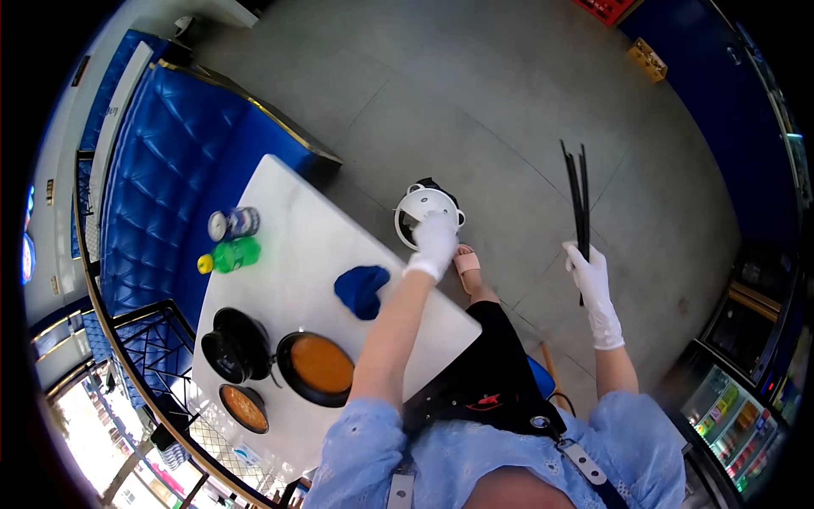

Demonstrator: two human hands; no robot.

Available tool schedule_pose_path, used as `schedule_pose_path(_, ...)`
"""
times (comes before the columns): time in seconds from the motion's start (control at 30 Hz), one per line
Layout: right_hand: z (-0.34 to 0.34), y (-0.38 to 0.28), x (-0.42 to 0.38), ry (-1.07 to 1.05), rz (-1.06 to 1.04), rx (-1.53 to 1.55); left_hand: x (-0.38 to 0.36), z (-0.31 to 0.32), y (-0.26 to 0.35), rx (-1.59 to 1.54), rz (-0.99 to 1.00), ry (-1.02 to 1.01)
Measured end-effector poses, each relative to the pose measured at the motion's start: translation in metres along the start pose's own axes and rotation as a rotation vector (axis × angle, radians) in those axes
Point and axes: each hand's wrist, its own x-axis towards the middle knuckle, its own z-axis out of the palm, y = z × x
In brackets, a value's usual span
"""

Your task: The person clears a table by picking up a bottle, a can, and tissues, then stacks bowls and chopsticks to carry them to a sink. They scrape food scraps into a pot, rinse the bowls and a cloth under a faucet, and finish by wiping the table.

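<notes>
My left hand [435, 242], in a white glove, is over a white round container with handles [426, 200] beyond the table's edge. Its fingers overlap the container and are too blurred to make out. Out to the right, my right hand [587, 265], also gloved in white, is closed around several long black sticks [580, 199], which point upward. A crumpled blue cloth [361, 291] lies on the white table [297, 216], left of my left forearm.
On the table are a can [234, 224], a green bottle [231, 255], black bowls [236, 346], a pan with orange-brown contents [316, 367] and a smaller round dish [244, 408]. A blue tufted bench [174, 127] stands at left, a drinks fridge [725, 420] at lower right.
</notes>
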Motion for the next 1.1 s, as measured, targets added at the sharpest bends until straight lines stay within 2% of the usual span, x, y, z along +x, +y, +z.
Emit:
schedule_pose_path(0.07, -0.022, 0.026, 0.023, 0.023, 0.059, -0.018, 0.056, 0.036, -0.033, -0.375, -0.428, -0.058)
schedule_pose_path(0.13, -0.041, 0.050, 0.037, 0.046, 0.171, -0.020, 0.081, 0.082, -0.055, -0.948, -0.976, 0.070)
schedule_pose_path(0.2, -0.052, 0.075, 0.046, 0.076, 0.221, -0.053, 0.091, 0.136, -0.067, -1.288, -1.211, 0.279)
schedule_pose_path(0.3, -0.057, 0.112, 0.054, 0.091, 0.293, -0.034, 0.102, 0.162, -0.069, -1.451, -1.514, 0.330)
schedule_pose_path(0.4, -0.055, 0.124, 0.059, 0.073, 0.382, -0.010, 0.113, 0.277, -0.121, -1.479, -1.444, 0.260)
schedule_pose_path(0.43, -0.053, 0.130, 0.062, 0.067, 0.371, -0.024, 0.105, 0.199, -0.078, -1.273, -1.423, 0.209)
schedule_pose_path(0.47, -0.049, 0.126, 0.064, 0.055, 0.377, -0.028, 0.101, 0.200, -0.079, -1.213, -1.397, 0.177)
schedule_pose_path(0.57, -0.022, 0.088, 0.079, -0.061, 0.262, -0.081, 0.090, 0.082, -0.007, -1.290, -1.262, 0.424)
schedule_pose_path(0.6, -0.009, 0.058, 0.083, -0.135, 0.265, -0.081, 0.084, 0.081, 0.009, -1.695, -0.948, 0.582)
schedule_pose_path(0.63, 0.006, 0.027, 0.084, -0.213, 0.267, -0.086, 0.091, 0.114, 0.018, -1.736, -0.814, 0.711)
schedule_pose_path(0.73, 0.055, -0.057, 0.063, -0.464, 0.172, -0.079, 0.037, -0.012, 0.078, -1.536, -0.533, 0.355)
schedule_pose_path(0.77, 0.070, -0.073, 0.052, -0.566, 0.106, -0.128, -0.002, -0.070, 0.096, -1.708, -0.397, 0.452)
schedule_pose_path(0.8, 0.084, -0.087, 0.040, -0.663, 0.033, -0.177, -0.017, -0.078, 0.100, -1.856, -0.424, 0.376)
schedule_pose_path(0.83, 0.103, -0.089, 0.026, -0.742, -0.155, -0.214, -0.039, -0.106, 0.088, -1.810, -0.402, 0.326)
schedule_pose_path(0.87, 0.114, -0.098, 0.009, -0.768, -0.186, -0.230, -0.063, -0.134, 0.072, -1.763, -0.381, 0.277)
schedule_pose_path(0.9, 0.129, -0.119, -0.017, -0.886, -0.213, -0.278, -0.076, -0.130, 0.051, -1.782, -0.352, 0.358)
schedule_pose_path(0.93, 0.141, -0.131, -0.039, -1.007, -0.237, -0.330, -0.095, -0.134, 0.032, -1.760, -0.536, 0.387)
schedule_pose_path(0.97, 0.152, -0.133, -0.055, -1.037, -0.262, -0.350, -0.119, -0.138, 0.019, -1.810, -0.501, 0.453)
schedule_pose_path(1.03, 0.175, -0.131, -0.083, -1.307, -0.504, -0.305, -0.176, -0.147, -0.006, -1.933, -0.446, 0.584)
schedule_pose_path(1.07, 0.182, -0.140, -0.095, -1.328, -0.519, -0.321, -0.205, -0.147, -0.017, -2.009, -0.430, 0.652)
schedule_pose_path(1.1, 0.190, -0.156, -0.104, -1.510, -0.458, -0.327, -0.238, -0.146, -0.030, -1.899, -0.560, 0.801)
